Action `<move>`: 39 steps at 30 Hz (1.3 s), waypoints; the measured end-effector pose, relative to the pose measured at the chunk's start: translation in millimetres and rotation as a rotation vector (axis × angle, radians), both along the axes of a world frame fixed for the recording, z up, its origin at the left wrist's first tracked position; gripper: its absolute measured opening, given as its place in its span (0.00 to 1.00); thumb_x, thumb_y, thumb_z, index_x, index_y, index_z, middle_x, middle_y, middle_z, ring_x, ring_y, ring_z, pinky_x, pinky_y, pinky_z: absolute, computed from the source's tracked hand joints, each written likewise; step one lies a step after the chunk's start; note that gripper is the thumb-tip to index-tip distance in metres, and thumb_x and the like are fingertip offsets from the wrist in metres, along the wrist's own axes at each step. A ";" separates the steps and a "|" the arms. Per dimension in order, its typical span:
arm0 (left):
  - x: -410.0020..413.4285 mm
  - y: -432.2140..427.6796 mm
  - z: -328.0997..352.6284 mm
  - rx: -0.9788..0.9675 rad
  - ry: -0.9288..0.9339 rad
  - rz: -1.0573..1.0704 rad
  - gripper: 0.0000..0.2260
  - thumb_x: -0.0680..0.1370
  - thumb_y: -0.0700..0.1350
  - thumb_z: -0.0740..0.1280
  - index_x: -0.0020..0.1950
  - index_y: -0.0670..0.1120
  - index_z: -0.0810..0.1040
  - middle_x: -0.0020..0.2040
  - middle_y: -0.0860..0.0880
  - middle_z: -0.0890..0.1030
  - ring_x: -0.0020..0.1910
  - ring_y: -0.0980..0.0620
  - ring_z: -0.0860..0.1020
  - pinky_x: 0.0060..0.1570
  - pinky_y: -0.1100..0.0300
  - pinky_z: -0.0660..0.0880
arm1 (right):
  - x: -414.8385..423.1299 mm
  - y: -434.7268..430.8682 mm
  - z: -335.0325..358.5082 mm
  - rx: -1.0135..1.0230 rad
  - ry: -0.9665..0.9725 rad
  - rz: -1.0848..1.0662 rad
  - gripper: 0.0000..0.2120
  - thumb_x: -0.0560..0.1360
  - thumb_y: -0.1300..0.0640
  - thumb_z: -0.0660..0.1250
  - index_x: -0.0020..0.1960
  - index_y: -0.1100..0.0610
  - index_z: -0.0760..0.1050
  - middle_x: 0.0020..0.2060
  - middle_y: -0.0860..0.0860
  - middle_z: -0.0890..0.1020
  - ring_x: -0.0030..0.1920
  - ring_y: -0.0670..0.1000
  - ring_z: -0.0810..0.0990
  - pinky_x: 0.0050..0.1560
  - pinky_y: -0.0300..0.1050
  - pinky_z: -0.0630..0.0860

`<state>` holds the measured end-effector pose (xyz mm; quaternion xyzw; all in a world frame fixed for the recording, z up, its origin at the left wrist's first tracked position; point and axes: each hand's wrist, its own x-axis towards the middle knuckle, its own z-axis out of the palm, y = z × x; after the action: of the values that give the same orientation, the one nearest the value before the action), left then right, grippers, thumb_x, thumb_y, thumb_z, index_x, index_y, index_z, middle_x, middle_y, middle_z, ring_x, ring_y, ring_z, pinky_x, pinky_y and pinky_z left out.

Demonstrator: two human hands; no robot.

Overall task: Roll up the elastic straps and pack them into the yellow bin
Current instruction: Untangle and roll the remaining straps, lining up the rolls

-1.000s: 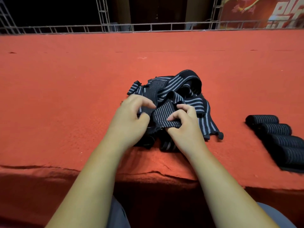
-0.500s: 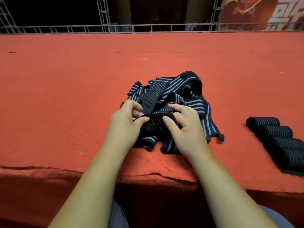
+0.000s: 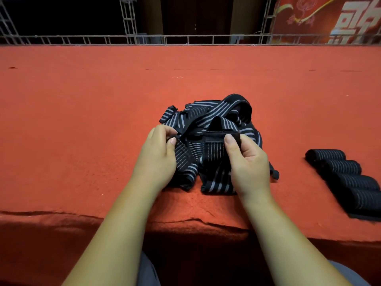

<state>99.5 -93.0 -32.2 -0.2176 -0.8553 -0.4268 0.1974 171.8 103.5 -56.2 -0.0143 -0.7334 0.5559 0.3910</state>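
Single head view, looking forward and down, near red-carpeted surface (image 3: 82, 124)

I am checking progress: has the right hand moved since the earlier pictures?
Yes. The right hand, pinching a strap, shifted slightly right, toward the rolled straps.

A red carpet (image 3: 82, 124) covers the wide, flat platform, and its near edge is wrinkled where it drops off. A tangled heap of loose elastic straps (image 3: 206, 114), black with grey stripes, lies near the middle front. Well apart to the right, four rolled straps (image 3: 340, 167) lie side by side, touching, and a white thread (image 3: 177, 77) lies farther back.
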 end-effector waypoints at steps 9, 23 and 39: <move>17.1 3.8 -2.1 -0.261 -0.131 0.048 0.30 0.68 0.64 0.81 0.61 0.56 0.69 0.59 0.56 0.70 0.62 0.53 0.72 0.63 0.50 0.70 | 18.3 0.9 6.1 -0.139 -0.047 -0.006 0.10 0.88 0.52 0.66 0.54 0.52 0.85 0.50 0.46 0.89 0.52 0.43 0.85 0.57 0.44 0.80; 12.3 0.4 -23.1 -0.437 -0.499 -0.089 0.40 0.75 0.35 0.70 0.84 0.50 0.59 0.88 0.51 0.45 0.88 0.48 0.48 0.86 0.44 0.41 | 25.8 10.5 -8.3 0.180 -0.343 0.126 0.17 0.85 0.47 0.69 0.43 0.58 0.78 0.35 0.51 0.79 0.38 0.41 0.75 0.42 0.42 0.72; 8.4 -14.3 -6.2 -0.224 -0.222 0.140 0.13 0.78 0.35 0.75 0.59 0.46 0.78 0.60 0.49 0.70 0.50 0.54 0.78 0.59 0.59 0.74 | 16.0 5.3 -7.0 0.360 -0.364 0.258 0.16 0.82 0.44 0.65 0.46 0.56 0.79 0.45 0.48 0.81 0.55 0.50 0.80 0.61 0.54 0.76</move>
<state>107.9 -107.3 -38.5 -0.1294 -0.9272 -0.3354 0.1055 187.7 108.7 -63.1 0.0491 -0.8741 0.4503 0.1755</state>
